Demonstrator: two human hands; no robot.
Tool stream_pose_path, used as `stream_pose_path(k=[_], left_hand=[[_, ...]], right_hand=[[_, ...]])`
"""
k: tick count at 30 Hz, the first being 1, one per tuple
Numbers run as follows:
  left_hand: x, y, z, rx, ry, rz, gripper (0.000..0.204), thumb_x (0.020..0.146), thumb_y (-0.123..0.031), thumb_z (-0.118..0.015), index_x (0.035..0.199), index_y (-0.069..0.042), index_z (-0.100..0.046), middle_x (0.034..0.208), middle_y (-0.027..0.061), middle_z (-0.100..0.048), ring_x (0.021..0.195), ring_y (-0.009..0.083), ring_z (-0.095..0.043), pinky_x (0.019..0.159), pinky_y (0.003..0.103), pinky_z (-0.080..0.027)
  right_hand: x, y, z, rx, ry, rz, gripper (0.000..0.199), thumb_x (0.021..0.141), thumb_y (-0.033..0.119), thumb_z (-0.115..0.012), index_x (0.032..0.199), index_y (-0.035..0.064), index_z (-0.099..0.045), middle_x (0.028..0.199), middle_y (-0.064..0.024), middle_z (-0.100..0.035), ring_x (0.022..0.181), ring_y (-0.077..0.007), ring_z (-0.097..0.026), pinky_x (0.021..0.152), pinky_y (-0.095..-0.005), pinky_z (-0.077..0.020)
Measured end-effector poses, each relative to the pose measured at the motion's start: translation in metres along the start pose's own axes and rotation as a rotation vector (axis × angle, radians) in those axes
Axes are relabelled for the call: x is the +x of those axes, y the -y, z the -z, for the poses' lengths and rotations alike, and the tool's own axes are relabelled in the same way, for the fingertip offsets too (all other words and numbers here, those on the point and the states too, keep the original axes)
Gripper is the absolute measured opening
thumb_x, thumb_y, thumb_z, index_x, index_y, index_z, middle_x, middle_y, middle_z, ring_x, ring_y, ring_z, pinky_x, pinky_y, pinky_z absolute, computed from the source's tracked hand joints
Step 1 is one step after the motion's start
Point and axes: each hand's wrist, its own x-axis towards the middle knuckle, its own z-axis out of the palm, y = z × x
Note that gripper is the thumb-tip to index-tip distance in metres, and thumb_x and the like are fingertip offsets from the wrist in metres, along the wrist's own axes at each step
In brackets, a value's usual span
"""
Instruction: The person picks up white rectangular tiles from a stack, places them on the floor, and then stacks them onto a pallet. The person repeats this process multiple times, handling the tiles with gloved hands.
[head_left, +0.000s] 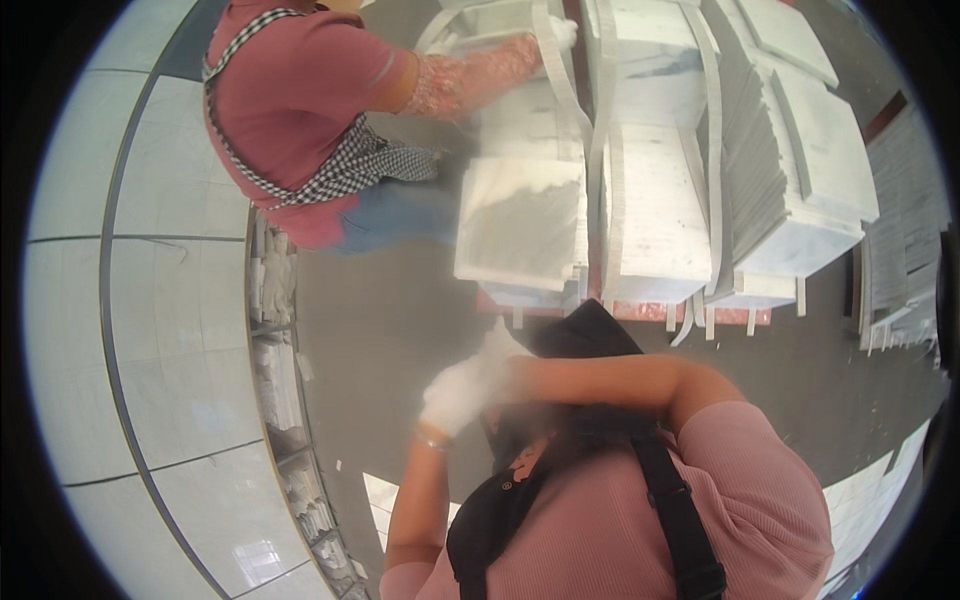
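Note:
My left hand (456, 395) and my right hand (500, 350) are in white gloves and meet in front of my chest. My right forearm reaches across to the left, and the two gloves overlap. Motion smears most of the fingers; one gloved finger or thumb sticks up toward the stone stacks. Whether either hand holds anything, I cannot tell. Beyond my hands is the nearest stack of white marble slabs (520, 220), with neither hand touching it. A black apron (500, 510) covers part of my pink shirt.
A co-worker (300, 110) in a checkered apron leans over the far end of the nearest stack, one gloved hand on it. More marble stacks (660, 210) with pale straps stand on a red pallet (640, 316). Large light panels (180, 330) line the left, above shelves of stone pieces (280, 390).

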Motion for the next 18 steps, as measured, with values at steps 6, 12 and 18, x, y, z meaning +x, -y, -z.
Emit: stream_pose_path(k=[6,12,18], left_hand=[[-0.004,0.005,-0.013,-0.397,-0.033,-0.052,0.04,0.096,-0.042,-0.062,0.1,-0.004,-0.073,0.081,0.0105,-0.068,0.075,0.0227,-0.065,0.072,0.035,-0.051],[0.004,-0.007,-0.014,-0.295,-0.192,-0.512,0.022,0.091,-0.022,-0.065,0.105,-0.007,-0.075,0.088,0.0068,-0.067,0.081,0.0223,-0.064,0.074,0.035,-0.052],[0.008,-0.02,-0.01,0.064,-0.399,-0.806,0.027,0.079,-0.015,-0.075,0.105,-0.012,-0.075,0.082,0.0067,-0.064,0.074,0.0259,-0.063,0.066,0.038,-0.052]], right_hand=[[-0.005,-0.002,-0.004,-0.043,-0.066,-0.003,0.059,0.09,0.051,-0.065,0.123,0.0007,-0.064,0.119,-0.0259,-0.065,0.112,-0.0423,-0.064,0.092,-0.0553,-0.0532],[-0.01,-0.007,0.01,0.132,-0.134,0.061,0.07,0.089,0.055,-0.066,0.128,-0.0031,-0.058,0.125,-0.0297,-0.06,0.116,-0.0465,-0.06,0.092,-0.0575,-0.0525],[-0.014,0.008,0.022,1.15,-0.116,0.34,0.082,0.088,0.059,-0.067,0.134,-0.007,-0.051,0.13,-0.0334,-0.056,0.121,-0.0507,-0.056,0.093,-0.0597,-0.0518]])
